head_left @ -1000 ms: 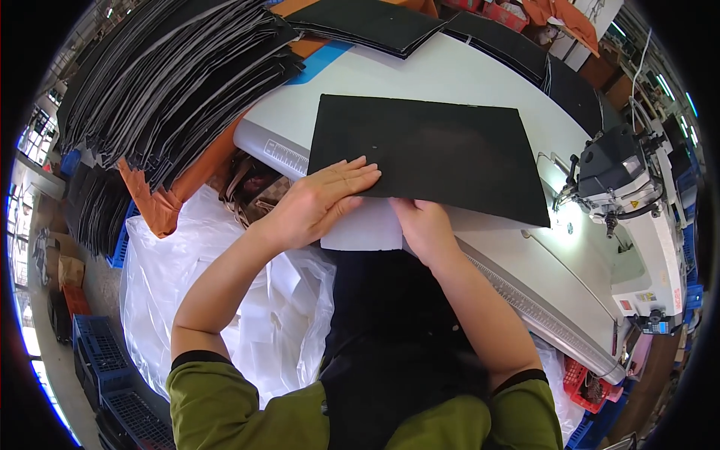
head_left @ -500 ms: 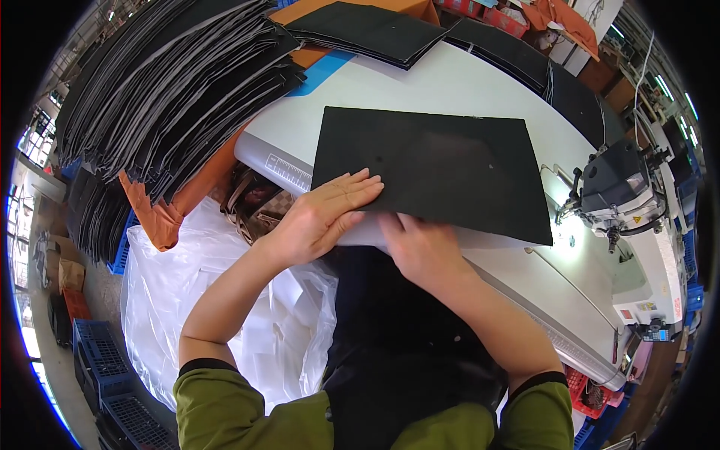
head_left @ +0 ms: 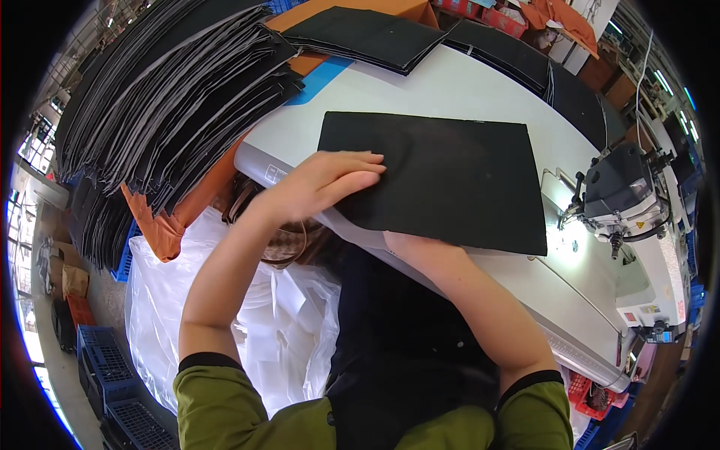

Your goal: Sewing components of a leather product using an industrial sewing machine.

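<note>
1. A person in green sleeves works at a white tabletop [head_left: 465,90], seen from above, with a flat black sheet [head_left: 450,176] lying on it near the front edge.
2. The left hand [head_left: 326,184] lies palm down on the sheet's left front corner, its grip spread flat with the fingers stretched out side by side, pressing on the material rather than pinching it.
3. The right hand [head_left: 409,241] sits at the sheet's front edge with its fingers tucked beneath the material; whether its grip is spread or pressed together cannot be told, since the sheet hides it.
4. The sheet's front corner hangs slightly past the rounded edge of the tabletop.
5. To the right of the sheet stands a sewing machine head [head_left: 622,191], grey and white, with a small lamp lighting the surface beside it.
6. A tall stack of dark sheets [head_left: 165,97] fans out at the left, resting on an orange support.
7. More black sheets [head_left: 367,34] lie at the far side of the tabletop.
8. A white plastic bag [head_left: 277,322] fills the space below the left forearm, and blue crates [head_left: 105,367] stand on the floor at the lower left.
</note>
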Action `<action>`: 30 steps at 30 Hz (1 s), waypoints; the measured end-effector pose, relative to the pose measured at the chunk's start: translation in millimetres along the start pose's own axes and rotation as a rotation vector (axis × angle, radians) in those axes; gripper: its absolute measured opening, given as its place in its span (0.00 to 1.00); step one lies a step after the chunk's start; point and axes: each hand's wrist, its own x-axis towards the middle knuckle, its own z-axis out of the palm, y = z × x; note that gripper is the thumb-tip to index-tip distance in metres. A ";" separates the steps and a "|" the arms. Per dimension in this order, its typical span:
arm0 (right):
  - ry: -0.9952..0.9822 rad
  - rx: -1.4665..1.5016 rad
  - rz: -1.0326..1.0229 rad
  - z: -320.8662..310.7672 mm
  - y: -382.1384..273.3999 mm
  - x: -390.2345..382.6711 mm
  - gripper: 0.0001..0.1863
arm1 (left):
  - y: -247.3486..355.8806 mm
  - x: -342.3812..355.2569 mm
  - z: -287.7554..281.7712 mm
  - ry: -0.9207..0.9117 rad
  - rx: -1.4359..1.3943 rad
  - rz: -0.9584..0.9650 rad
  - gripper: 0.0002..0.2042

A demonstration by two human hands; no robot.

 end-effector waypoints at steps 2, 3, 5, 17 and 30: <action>-0.063 0.035 0.050 -4.7 0.4 1.1 0.20 | -4.7 26.6 -11.3 -0.089 0.122 -0.068 0.19; -0.086 0.089 0.078 -7.0 3.2 1.4 0.21 | -5.3 39.9 -17.5 -0.095 0.148 -0.144 0.19; -0.131 0.209 0.128 -9.0 6.1 3.3 0.23 | -5.2 56.6 -28.6 -0.105 0.204 -0.308 0.18; -0.403 0.255 0.429 -24.1 28.9 13.6 0.33 | -76.4 54.1 10.5 0.289 0.675 0.225 0.12; -0.413 0.501 0.460 -8.6 34.1 16.8 0.33 | -74.1 86.8 1.5 0.200 0.724 0.186 0.12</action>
